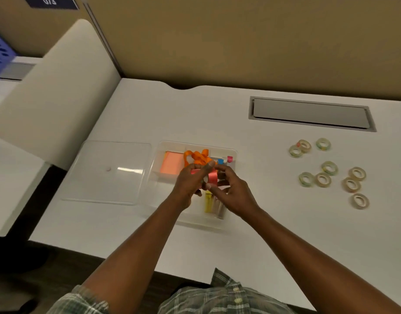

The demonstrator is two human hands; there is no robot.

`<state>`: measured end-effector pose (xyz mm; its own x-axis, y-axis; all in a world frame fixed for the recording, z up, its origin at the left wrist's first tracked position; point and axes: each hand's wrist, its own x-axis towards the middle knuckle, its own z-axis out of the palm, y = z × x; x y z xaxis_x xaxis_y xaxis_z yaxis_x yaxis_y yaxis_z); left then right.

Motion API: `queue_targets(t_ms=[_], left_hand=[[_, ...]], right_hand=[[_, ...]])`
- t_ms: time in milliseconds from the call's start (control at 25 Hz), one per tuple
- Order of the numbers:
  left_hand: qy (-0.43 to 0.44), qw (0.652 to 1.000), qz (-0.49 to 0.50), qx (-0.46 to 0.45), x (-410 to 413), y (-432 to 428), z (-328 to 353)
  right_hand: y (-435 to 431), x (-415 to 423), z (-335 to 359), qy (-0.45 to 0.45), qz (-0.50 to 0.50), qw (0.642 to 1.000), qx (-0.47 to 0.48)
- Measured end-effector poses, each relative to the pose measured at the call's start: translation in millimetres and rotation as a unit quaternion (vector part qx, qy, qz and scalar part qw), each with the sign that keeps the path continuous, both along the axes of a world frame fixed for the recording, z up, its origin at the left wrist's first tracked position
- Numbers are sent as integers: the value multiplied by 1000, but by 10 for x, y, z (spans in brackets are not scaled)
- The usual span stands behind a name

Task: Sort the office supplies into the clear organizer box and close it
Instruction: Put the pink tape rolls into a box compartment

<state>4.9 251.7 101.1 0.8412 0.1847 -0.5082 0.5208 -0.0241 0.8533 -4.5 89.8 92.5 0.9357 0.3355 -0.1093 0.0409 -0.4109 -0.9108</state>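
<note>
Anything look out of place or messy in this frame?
Only the orange ribbon: it sits in a loose, unspooled tangle in the organizer box, rising above the rim. The tape rolls are scattered but intact.

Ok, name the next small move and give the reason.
Probably lower the red ribbon roll, held by both the left hand and right hand, into the clear organizer box beside the orange ribbon. It hangs right above the box, and the tape rolls still wait outside.

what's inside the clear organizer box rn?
In the organizer box: orange sticky notes, orange ribbon, yellow strip, small flags. Hands cover the middle.
</note>
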Motion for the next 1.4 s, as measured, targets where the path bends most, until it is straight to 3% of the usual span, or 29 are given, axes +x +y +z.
queue_targets(t_ms=[160, 240, 400, 560, 680, 880, 1160, 1400], left_hand=[[56, 993, -2, 107, -69, 292, -84], [73, 979, -54, 184, -130, 397, -135], [-23, 914, -228, 336, -264, 468, -325], [-58, 826, -302, 472, -349, 431, -507], [-61, 808, -303, 502, -323, 446, -563], [-142, 801, -242, 529, -113, 450, -527], [-189, 777, -347, 490, 129, 403, -497], [-148, 772, -370, 496, 211, 403, -560]], right_hand=[[330, 18, -172, -16, -15, 997, -78], [426, 44, -239, -6, -24, 994, -104], [533, 93, -350, -23, -24, 989, -143], [584, 134, -386, -14, -7, 985, -174], [595, 161, -389, -19, 3, 975, -222], [421, 370, -367, -72, -56, 961, -262], [381, 702, -334, -37, 44, 957, -284], [420, 730, -395, -12, 41, 952, -302]])
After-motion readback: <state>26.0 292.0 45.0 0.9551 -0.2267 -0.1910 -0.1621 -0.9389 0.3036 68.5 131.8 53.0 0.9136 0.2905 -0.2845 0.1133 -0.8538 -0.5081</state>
